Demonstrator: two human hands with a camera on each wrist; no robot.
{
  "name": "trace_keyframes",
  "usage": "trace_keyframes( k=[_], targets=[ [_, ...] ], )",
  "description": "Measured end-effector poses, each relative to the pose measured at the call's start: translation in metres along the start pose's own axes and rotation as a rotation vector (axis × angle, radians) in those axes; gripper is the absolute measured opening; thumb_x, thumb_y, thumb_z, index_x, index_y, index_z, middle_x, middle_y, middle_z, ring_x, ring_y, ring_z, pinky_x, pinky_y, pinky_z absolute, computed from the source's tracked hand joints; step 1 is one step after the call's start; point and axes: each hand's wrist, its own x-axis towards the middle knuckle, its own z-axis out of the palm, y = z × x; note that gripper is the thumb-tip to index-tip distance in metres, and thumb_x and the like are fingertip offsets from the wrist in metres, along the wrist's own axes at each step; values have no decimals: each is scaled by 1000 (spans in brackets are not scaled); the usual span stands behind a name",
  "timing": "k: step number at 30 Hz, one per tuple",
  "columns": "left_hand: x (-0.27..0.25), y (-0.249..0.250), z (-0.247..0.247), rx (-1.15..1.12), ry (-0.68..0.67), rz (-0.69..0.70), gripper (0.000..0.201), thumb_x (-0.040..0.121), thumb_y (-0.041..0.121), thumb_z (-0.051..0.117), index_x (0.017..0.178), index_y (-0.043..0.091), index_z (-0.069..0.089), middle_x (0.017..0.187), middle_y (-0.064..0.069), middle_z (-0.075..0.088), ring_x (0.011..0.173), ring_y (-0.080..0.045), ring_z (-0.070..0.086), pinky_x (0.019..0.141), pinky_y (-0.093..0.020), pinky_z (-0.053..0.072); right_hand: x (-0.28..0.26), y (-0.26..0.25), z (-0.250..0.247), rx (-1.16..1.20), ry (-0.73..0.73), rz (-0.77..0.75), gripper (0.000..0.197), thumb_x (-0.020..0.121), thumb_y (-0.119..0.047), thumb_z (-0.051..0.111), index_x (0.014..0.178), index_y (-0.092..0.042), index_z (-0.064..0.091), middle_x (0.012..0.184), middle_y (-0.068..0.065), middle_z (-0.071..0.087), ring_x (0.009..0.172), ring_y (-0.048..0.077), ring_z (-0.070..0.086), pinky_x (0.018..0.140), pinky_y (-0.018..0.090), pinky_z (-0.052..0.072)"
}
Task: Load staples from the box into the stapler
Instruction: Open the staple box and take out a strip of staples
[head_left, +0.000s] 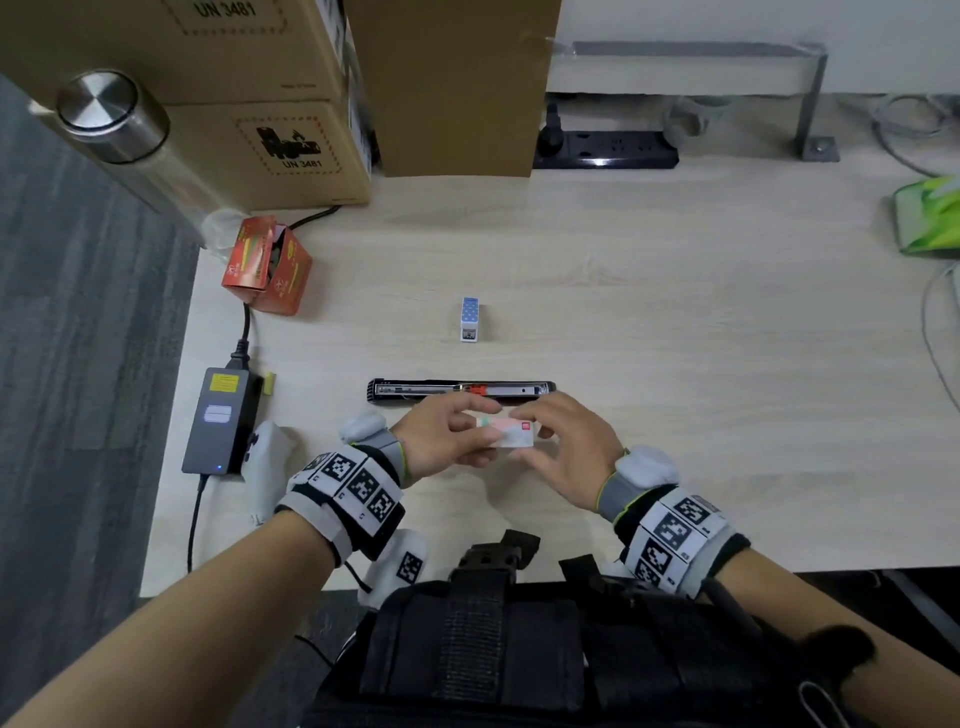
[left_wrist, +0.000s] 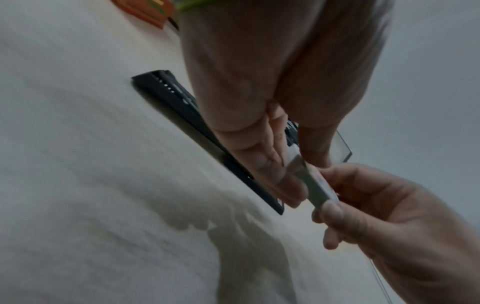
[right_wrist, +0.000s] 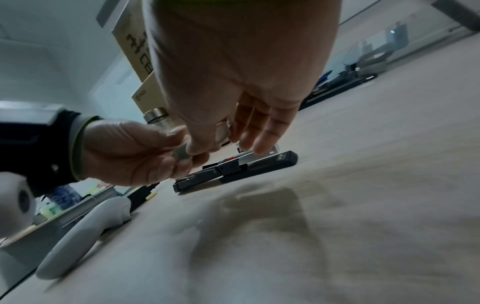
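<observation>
Left hand: my left hand (head_left: 447, 436) pinches one end of the small flat clear plastic staple box with a pale label and a red mark (head_left: 506, 434), thumb on top and fingers (left_wrist: 272, 170) curled beneath it.
Right hand: my right hand (head_left: 563, 444) holds the other end of the same box, thumb and forefinger closed on it, the remaining fingers (right_wrist: 262, 131) held out fairly straight beyond it.
Staple box: held between both hands just above the pale wood-grain desk (head_left: 675, 322), not resting on it; in the left wrist view a clear panel sticks out past my thumb, but I cannot tell whether the box is open.
Stapler: the long black stapler with a silver channel and a red pusher (head_left: 460, 389) lies flat on the desk just beyond my fingertips, folded open along its length, apart from both hands.
Beyond the stapler: a small white and blue-dotted upright box (head_left: 470, 319) stands farther out from my hands.
Out to my left: a grey power adapter with a yellow label (head_left: 221, 421) and a white handheld controller (right_wrist: 85, 232) lie near my left wrist; farther out sits an open orange-red carton (head_left: 267, 265).
Far edge: brown cardboard boxes (head_left: 249, 109), a steel-lidded bottle (head_left: 114, 117) and a black power strip (head_left: 605, 150).
</observation>
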Motion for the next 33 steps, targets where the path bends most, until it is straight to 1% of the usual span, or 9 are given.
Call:
trace_keyframes(
  k=[5, 9, 14, 18, 21, 23, 25, 29, 33],
  targets=[
    [1, -11, -8, -100, 40, -52, 13, 90, 0, 57, 100, 0, 64, 82, -16, 70, 64, -15, 68, 68, -21, 59, -3, 4, 1, -11, 12, 46, 41, 75, -34, 75, 112, -24, 62, 103, -9, 55, 77, 10, 52, 65, 12, 38],
    [3, -15, -7, -86, 71, -82, 14, 91, -1, 56, 98, 1, 67, 78, -14, 73, 66, -17, 69, 67, -21, 59, -2, 3, 3, -16, -2, 61, 40, 74, -34, 76, 111, -24, 63, 106, -4, 57, 78, 13, 54, 68, 23, 43],
    [4, -16, -4, -40, 104, -77, 19, 91, -5, 51, 102, -3, 67, 86, -19, 72, 70, -19, 70, 67, -22, 59, -4, 9, 5, -21, -2, 87, 41, 74, -35, 75, 111, -24, 63, 106, -6, 56, 77, 11, 53, 64, 12, 37],
    [4, -14, -7, -77, 185, -46, 23, 91, -9, 45, 103, -7, 64, 82, -15, 70, 61, -14, 68, 62, -21, 58, -6, 11, 4, -3, 3, 128, 39, 74, -33, 75, 110, -25, 63, 106, -8, 55, 76, 9, 51, 66, 20, 39],
    [5, -12, -5, -124, 169, -60, 17, 92, 5, 57, 103, -5, 65, 93, -19, 71, 75, -20, 71, 71, -28, 60, -6, 10, 4, -5, 8, 122, 38, 74, -33, 75, 109, -26, 63, 102, -14, 51, 76, 8, 51, 65, 17, 39],
    [4, -12, -1, -75, 122, -78, 16, 89, 13, 63, 92, -3, 67, 86, -19, 70, 72, -22, 69, 71, -29, 60, -6, 9, 5, -3, 15, 109, 37, 74, -33, 75, 109, -27, 63, 101, -15, 51, 75, 8, 52, 66, 21, 41],
    [3, -11, 1, -39, 114, -81, 13, 88, 11, 63, 84, -2, 66, 75, -19, 68, 60, -18, 67, 65, -25, 60, -5, 8, 6, 12, 25, 102, 36, 74, -32, 75, 107, -27, 63, 100, -14, 52, 73, 8, 51, 68, 24, 44],
    [4, -13, -1, -98, 119, -93, 19, 92, 5, 56, 96, -12, 63, 65, -14, 67, 55, -15, 66, 59, -21, 58, -7, 11, 7, 12, 32, 115, 34, 74, -34, 75, 105, -28, 63, 98, -17, 53, 72, 7, 50, 64, 16, 39],
    [4, -11, -1, -113, 112, -91, 17, 93, 5, 54, 96, -9, 63, 65, -12, 68, 56, -14, 67, 57, -20, 57, -7, 11, 6, -26, 20, 127, 33, 75, -36, 73, 105, -27, 62, 98, -16, 53, 72, 7, 50, 62, 14, 35]
  ],
)
